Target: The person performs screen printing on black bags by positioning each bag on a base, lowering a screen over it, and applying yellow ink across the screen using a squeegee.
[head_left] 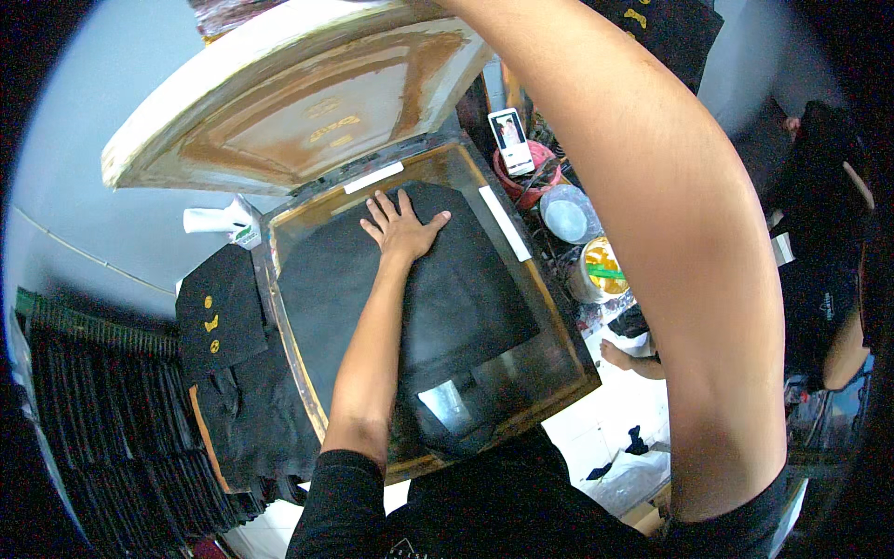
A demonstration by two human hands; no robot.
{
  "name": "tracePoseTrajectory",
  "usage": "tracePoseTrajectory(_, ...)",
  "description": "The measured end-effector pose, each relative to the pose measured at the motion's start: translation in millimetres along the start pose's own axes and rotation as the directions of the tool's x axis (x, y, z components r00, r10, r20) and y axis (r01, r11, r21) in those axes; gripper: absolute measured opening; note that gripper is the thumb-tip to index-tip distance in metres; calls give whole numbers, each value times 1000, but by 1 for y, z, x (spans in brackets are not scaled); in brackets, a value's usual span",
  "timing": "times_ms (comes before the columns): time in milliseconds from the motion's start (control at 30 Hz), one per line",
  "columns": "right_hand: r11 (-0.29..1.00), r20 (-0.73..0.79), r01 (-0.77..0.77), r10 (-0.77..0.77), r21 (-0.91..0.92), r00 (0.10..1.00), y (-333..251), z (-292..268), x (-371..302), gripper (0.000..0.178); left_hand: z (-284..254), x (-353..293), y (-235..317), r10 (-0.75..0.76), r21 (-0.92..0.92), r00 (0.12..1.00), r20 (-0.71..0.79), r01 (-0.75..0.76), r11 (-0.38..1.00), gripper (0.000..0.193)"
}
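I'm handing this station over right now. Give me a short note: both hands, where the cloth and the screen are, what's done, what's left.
Left hand: flat, fingers spread, pressing the black cloth on the print board.
Right hand: out of view; the raised arm reaches up toward the tilted screen frame above the board.
Done: cloth laid on the board; black pieces with yellow marks lie at the left, beside black stacks.
Left: this cloth shows no print; the screen is not yet lowered.
Yellow ink tub sits right of the board.

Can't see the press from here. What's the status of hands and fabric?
Left hand flat on the black fabric. Right arm raised to the lifted screen frame, hand hidden. Nothing on the fabric.
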State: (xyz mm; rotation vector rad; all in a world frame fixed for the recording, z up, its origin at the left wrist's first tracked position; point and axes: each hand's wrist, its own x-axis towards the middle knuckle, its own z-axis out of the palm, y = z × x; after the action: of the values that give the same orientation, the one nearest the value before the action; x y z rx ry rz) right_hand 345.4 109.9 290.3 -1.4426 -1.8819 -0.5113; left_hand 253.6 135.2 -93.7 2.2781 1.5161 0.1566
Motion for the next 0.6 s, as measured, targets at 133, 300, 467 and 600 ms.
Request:
tracePoseTrajectory(133,999,-14,49,-49,-10,999,8,2,4,33,10,21,24,11,15,1000,8,-11,1000,127)
tracePoseTrajectory(300,999,10,26,-26,-29,1000,4,-1,8,31,2,32,35,-61,-3,998,33,61,998,130)
tracePoseTrajectory(467,998,-13,62,-62,-32,998,13,8,22,30,-2,38,39,-111,-7,991,72,112,994,134)
tracePoseTrajectory(600,996,-29,91,-92,-21,995,17,10,24,30,-8,43,41,-129,13,986,106,129,992,133)
